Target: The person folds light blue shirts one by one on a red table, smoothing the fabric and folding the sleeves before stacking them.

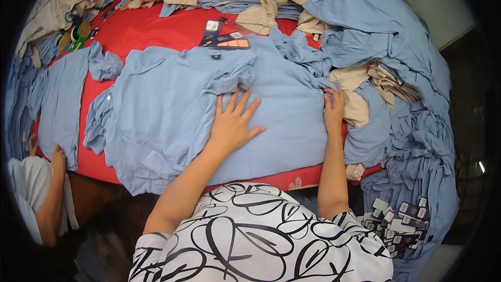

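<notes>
A light blue shirt point(172, 109) lies spread face-down across a red table point(141, 28). My left hand point(233, 121) rests flat on the middle of it, fingers spread apart. Over at the shirt's right edge, my right hand point(334, 105) presses down with its fingers curled into the cloth beside a sleeve. Card tags point(225, 36) lie at the shirt's collar.
Heaps of light blue and beige garments point(376, 36) cover the table's back and right side. Another blue shirt point(60, 99) lies at the left, touched by another person's hand point(57, 157). Several loose tags point(399, 222) are piled at the lower right.
</notes>
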Demonstrator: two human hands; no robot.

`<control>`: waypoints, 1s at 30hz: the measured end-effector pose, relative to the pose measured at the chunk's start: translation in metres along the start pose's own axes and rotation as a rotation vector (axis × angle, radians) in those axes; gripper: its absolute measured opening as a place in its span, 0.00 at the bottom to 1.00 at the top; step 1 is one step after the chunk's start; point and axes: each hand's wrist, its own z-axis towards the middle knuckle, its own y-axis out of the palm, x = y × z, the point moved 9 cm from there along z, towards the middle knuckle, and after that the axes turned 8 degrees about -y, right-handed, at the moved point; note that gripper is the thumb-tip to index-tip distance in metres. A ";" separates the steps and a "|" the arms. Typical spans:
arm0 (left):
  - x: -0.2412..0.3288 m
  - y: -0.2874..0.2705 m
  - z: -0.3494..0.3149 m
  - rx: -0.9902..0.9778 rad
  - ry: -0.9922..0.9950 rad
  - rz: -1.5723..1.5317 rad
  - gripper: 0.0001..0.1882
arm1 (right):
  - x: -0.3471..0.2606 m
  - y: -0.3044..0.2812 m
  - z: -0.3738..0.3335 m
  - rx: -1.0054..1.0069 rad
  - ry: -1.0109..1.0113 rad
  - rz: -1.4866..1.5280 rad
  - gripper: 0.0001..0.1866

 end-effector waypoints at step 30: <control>-0.209 -0.132 -0.238 0.403 -0.622 0.191 0.30 | 0.059 -0.033 -0.092 -0.514 0.207 -0.051 0.14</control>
